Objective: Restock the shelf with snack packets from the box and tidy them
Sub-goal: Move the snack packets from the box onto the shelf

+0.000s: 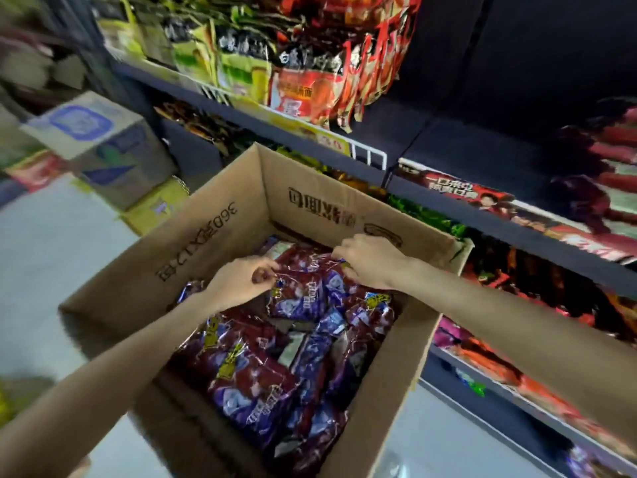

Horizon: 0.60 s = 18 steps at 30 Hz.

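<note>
Both hands, left hand [241, 281] and right hand [370, 262], pinch one red-purple snack packet [303, 288] at frame centre, inside an open cardboard box [213, 232] full of packets. Box wall reads "360". Stocked shelf [344, 157] behind.

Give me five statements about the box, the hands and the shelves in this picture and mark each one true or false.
1. Both hands are inside the cardboard box. True: the left hand and right hand reach down onto the packets.
2. The box is empty. False: it is full of red and purple snack packets.
3. The hands are at the near end of the box. False: they work at the far end, close to the shelves.
4. The upper shelf holds green and red packets behind a white wire rail. True.
5. The right hand is placing a packet on the shelf. False: it is on a packet in the box.
</note>
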Each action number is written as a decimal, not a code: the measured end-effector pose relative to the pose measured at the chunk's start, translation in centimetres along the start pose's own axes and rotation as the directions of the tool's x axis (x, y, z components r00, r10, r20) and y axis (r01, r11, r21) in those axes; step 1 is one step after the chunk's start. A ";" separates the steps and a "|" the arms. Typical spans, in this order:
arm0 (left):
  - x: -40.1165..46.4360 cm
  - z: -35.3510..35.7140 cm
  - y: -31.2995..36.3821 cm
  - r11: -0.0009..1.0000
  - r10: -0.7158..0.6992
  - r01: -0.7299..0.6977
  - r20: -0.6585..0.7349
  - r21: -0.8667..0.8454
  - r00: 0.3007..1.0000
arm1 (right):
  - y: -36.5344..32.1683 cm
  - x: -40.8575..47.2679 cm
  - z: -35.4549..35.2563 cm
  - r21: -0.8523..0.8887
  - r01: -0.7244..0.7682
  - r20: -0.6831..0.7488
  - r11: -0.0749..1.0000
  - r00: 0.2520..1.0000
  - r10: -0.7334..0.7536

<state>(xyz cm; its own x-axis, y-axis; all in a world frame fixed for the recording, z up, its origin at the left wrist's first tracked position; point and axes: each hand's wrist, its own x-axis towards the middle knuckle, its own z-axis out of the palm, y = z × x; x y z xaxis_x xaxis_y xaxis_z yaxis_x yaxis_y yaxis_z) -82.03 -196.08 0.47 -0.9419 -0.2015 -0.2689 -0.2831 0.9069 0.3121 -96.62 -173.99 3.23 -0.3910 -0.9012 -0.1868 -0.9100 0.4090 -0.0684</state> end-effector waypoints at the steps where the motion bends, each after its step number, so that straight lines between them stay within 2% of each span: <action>1: 0.3 1.0 -1.4 1.000 -0.008 0.009 0.010 -0.011 1.000 | -0.2 1.7 1.1 -0.076 0.021 0.034 0.997 0.999 -0.018; 3: 1.2 2.9 -3.3 0.998 0.006 -0.008 0.033 0.056 0.999 | -0.1 4.7 3.1 -0.174 0.035 0.081 0.984 0.997 -0.021; 5: 2.7 4.4 -4.4 0.993 0.036 -0.042 0.060 0.106 0.998 | 0.2 6.9 5.4 -0.186 0.008 0.125 0.982 0.992 0.016; 9: 6.1 7.1 -5.7 0.976 0.082 -0.109 0.146 0.187 0.986 | 0.8 9.0 10.0 -0.181 -0.153 0.192 0.972 0.963 0.187; 14: 9.9 10.1 -6.1 0.929 0.138 -0.209 0.237 0.307 0.962 | 0.7 9.3 11.9 -0.267 -0.331 0.258 0.905 0.881 0.398; 18: 11.4 12.4 -6.0 0.885 0.126 -0.256 0.330 0.389 0.936 | 0.6 8.5 11.5 -0.350 -0.273 0.243 0.896 0.898 0.368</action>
<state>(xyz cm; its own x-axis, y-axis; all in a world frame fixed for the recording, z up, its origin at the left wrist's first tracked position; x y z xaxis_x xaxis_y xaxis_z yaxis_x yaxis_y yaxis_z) -88.84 -199.24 -15.82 -0.8569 0.0476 -0.5133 0.0610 0.9981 -0.0093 -98.95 -179.75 -9.71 -0.6525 -0.6236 -0.4305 -0.7570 0.5624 0.3327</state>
